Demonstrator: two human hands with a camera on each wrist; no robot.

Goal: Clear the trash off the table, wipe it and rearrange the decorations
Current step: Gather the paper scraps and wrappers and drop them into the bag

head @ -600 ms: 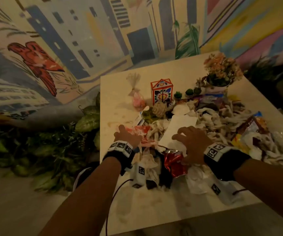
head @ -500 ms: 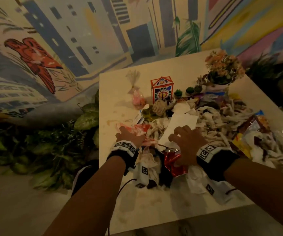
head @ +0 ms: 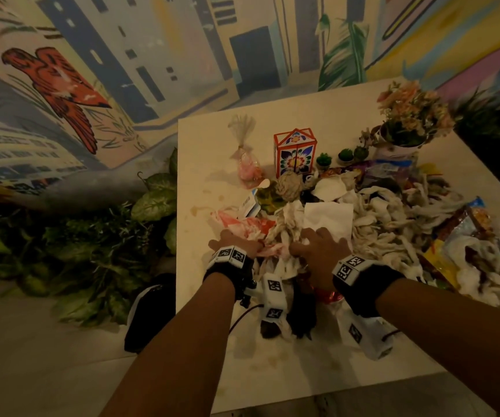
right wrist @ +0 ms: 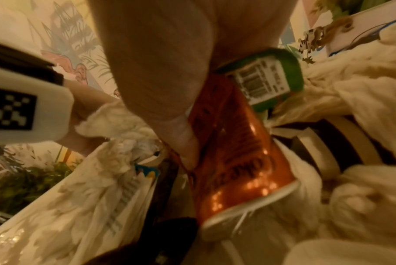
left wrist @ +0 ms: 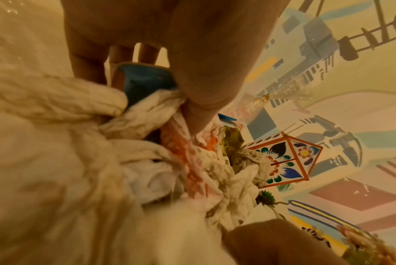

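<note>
Trash pile (head: 372, 224) covers table (head: 212, 164) middle. Left hand (head: 238, 246) pinches crumpled tissues (left wrist: 147, 111) (thumb pressed in); right hand (head: 318, 248) curls fingers round orange wrapper (right wrist: 237, 152).

Left hand (head: 236, 246), right hand (head: 318, 248) side by side, fingers (left wrist: 199, 100) curled.

Head view: from above and behind both forearms, facing forward and down over the counter (head: 318, 371) toward the mural wall (head: 152, 55). Left wrist view: very close, looking past the left hand (left wrist: 181, 53) into crumpled tissues (left wrist: 67, 161). Right wrist view: equally close, under the right hand (right wrist: 169, 62). Shared by head and left wrist views: the floral box (head: 295, 152).
</note>
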